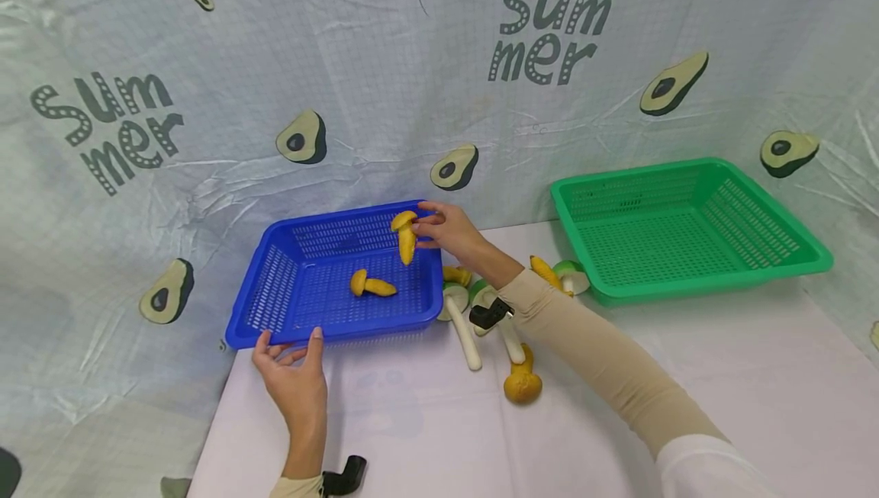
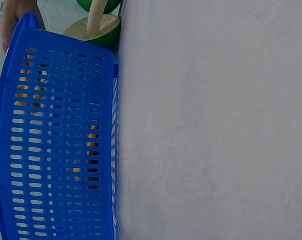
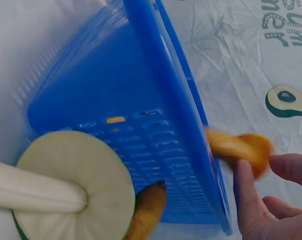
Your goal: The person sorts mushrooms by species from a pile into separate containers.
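Observation:
Over the right part of the blue basket [image 1: 371,322], my right hand [image 1: 453,235] pinches a yellow toy mushroom [image 1: 407,239], its cap upward and stem pointing down. The right wrist view has this yellow mushroom [image 3: 243,150] blurred between thumb and fingers at the basket rim. Another yellow mushroom [image 1: 374,285] lies on the basket floor. My left hand [image 1: 298,387] holds the basket's front rim with its fingertips. From the left wrist, the perforated wall of the blue basket [image 2: 60,145] fills the left side, and most of the left hand is out of frame.
A green basket [image 1: 659,284] stands to the right. Between the baskets lie several toy mushrooms, among them a green-capped one with a white stem [image 1: 463,330] and a yellow-brown one [image 1: 523,387] nearer the front. A printed cloth [image 1: 384,101] hangs behind the table.

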`<state>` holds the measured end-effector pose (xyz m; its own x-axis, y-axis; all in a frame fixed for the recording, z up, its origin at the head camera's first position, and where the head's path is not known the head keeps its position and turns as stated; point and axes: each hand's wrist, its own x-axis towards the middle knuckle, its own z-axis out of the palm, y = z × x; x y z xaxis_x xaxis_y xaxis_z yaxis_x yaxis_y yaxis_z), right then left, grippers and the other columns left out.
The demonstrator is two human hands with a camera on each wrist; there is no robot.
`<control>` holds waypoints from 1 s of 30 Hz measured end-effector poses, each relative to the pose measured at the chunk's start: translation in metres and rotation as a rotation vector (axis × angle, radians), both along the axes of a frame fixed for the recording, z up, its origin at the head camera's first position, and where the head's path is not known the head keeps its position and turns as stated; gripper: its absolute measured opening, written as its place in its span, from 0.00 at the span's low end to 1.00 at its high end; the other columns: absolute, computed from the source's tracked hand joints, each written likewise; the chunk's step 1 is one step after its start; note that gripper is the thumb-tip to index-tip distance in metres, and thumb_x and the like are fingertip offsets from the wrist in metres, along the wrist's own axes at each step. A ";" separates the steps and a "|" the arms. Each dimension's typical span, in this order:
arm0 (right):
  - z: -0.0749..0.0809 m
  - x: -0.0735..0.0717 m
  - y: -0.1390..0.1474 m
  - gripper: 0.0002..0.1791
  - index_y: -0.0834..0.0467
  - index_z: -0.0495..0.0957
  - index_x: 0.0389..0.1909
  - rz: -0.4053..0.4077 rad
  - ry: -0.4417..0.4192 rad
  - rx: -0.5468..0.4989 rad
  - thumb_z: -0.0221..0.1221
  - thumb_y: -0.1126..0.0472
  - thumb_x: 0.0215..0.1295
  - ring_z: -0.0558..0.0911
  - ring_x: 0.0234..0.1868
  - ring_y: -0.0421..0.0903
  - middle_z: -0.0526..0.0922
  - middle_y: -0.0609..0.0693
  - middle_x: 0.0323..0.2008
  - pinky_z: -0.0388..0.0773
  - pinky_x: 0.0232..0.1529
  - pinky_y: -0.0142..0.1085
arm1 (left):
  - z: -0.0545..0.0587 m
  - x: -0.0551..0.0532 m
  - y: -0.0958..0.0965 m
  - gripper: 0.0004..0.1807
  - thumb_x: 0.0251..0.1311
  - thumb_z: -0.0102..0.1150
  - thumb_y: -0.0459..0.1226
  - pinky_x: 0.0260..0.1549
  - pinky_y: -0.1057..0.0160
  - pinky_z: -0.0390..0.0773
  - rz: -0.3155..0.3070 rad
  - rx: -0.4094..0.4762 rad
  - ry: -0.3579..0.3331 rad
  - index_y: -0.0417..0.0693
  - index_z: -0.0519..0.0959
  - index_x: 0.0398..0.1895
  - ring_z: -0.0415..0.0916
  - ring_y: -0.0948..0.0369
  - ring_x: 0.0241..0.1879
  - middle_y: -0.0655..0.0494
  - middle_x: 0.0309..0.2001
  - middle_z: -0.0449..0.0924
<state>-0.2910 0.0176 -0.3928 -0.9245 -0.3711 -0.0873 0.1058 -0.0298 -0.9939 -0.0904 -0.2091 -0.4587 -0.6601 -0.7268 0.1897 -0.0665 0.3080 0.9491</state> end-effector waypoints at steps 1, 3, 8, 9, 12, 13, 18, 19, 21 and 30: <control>0.001 0.000 0.002 0.33 0.60 0.61 0.76 -0.001 -0.002 0.006 0.58 0.67 0.74 0.82 0.59 0.56 0.78 0.64 0.61 0.79 0.59 0.48 | 0.000 0.000 0.000 0.45 0.65 0.67 0.46 0.33 0.81 0.71 -0.002 0.000 0.001 0.47 0.53 0.77 0.69 0.68 0.41 0.45 0.57 0.66; 0.002 0.001 0.007 0.33 0.60 0.59 0.77 -0.004 0.004 0.038 0.57 0.67 0.74 0.81 0.60 0.56 0.78 0.65 0.61 0.80 0.58 0.46 | 0.000 0.000 0.000 0.44 0.65 0.67 0.46 0.33 0.81 0.71 -0.004 0.000 0.002 0.47 0.53 0.77 0.69 0.67 0.41 0.45 0.57 0.66; 0.005 0.003 0.025 0.29 0.64 0.63 0.74 0.010 0.045 0.085 0.57 0.66 0.75 0.82 0.59 0.57 0.79 0.66 0.60 0.80 0.58 0.45 | 0.000 0.001 0.000 0.44 0.65 0.67 0.46 0.33 0.81 0.71 -0.007 0.003 0.004 0.47 0.53 0.77 0.69 0.67 0.41 0.45 0.57 0.66; 0.005 0.003 0.029 0.28 0.65 0.64 0.73 0.018 0.053 0.087 0.57 0.65 0.75 0.82 0.59 0.57 0.79 0.66 0.59 0.80 0.58 0.45 | 0.000 0.001 0.000 0.44 0.65 0.67 0.46 0.34 0.81 0.71 -0.007 0.004 0.005 0.46 0.53 0.77 0.69 0.67 0.42 0.45 0.57 0.65; 0.004 0.002 0.042 0.27 0.66 0.67 0.71 0.043 0.067 0.085 0.57 0.64 0.75 0.82 0.60 0.58 0.80 0.65 0.58 0.80 0.58 0.45 | 0.001 0.001 0.001 0.44 0.65 0.67 0.46 0.34 0.81 0.71 -0.009 0.003 0.003 0.47 0.53 0.77 0.69 0.67 0.42 0.46 0.57 0.65; 0.004 0.002 0.047 0.26 0.65 0.68 0.70 0.054 0.070 0.088 0.57 0.64 0.75 0.81 0.60 0.58 0.81 0.65 0.58 0.80 0.58 0.45 | 0.001 0.001 0.001 0.44 0.65 0.67 0.46 0.34 0.81 0.71 -0.008 0.003 0.003 0.47 0.53 0.77 0.69 0.67 0.42 0.46 0.57 0.65; 0.007 0.001 0.066 0.23 0.63 0.71 0.68 0.089 0.083 0.103 0.57 0.64 0.75 0.80 0.61 0.61 0.81 0.65 0.58 0.80 0.58 0.45 | 0.002 0.001 0.001 0.44 0.65 0.67 0.46 0.34 0.81 0.71 -0.008 0.013 0.000 0.47 0.53 0.77 0.69 0.68 0.41 0.47 0.57 0.65; 0.008 0.001 0.069 0.23 0.63 0.71 0.68 0.092 0.084 0.110 0.58 0.64 0.75 0.80 0.60 0.61 0.81 0.65 0.58 0.80 0.58 0.45 | 0.002 0.001 0.001 0.44 0.65 0.67 0.46 0.34 0.81 0.71 -0.008 0.014 0.000 0.47 0.53 0.77 0.69 0.68 0.41 0.47 0.57 0.65; 0.010 0.002 0.076 0.22 0.61 0.72 0.67 0.100 0.088 0.125 0.58 0.63 0.74 0.82 0.59 0.59 0.81 0.64 0.58 0.80 0.58 0.45 | 0.002 0.001 0.001 0.44 0.65 0.66 0.47 0.34 0.81 0.71 -0.009 0.015 -0.004 0.47 0.53 0.77 0.69 0.68 0.41 0.47 0.57 0.65; 0.018 0.016 0.095 0.23 0.63 0.73 0.66 0.156 0.117 0.176 0.60 0.64 0.73 0.83 0.57 0.58 0.80 0.66 0.59 0.80 0.58 0.47 | 0.002 0.000 0.001 0.44 0.65 0.67 0.46 0.33 0.81 0.72 -0.010 0.025 -0.010 0.47 0.53 0.77 0.69 0.67 0.41 0.48 0.56 0.65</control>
<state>-0.2747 0.1128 -0.3752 -0.8647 -0.4989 -0.0585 -0.0207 0.1519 -0.9882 -0.0904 -0.2085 -0.4569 -0.6694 -0.7243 0.1652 -0.0730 0.2853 0.9557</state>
